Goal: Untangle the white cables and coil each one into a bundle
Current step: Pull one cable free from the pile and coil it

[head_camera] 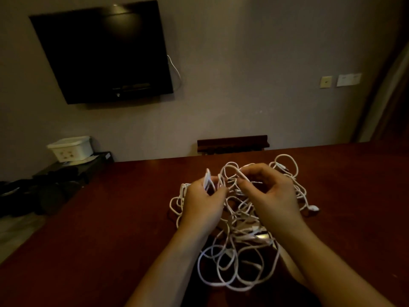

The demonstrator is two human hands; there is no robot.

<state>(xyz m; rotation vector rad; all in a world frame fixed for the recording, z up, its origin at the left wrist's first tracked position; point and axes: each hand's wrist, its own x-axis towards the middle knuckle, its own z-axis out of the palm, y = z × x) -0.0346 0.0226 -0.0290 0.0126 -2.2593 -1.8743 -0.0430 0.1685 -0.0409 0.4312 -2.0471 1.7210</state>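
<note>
Dim red-brown table (110, 218), both hands' fingers (221, 191) pinching tangled white cables (239, 271), fingertips partly hidden.

White cables (234, 258), reddish-brown table (110, 218)

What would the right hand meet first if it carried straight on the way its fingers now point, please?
Probably the left hand: the right hand points leftward across the white cables, with only loops between them. Depth is hard to judge.
</note>
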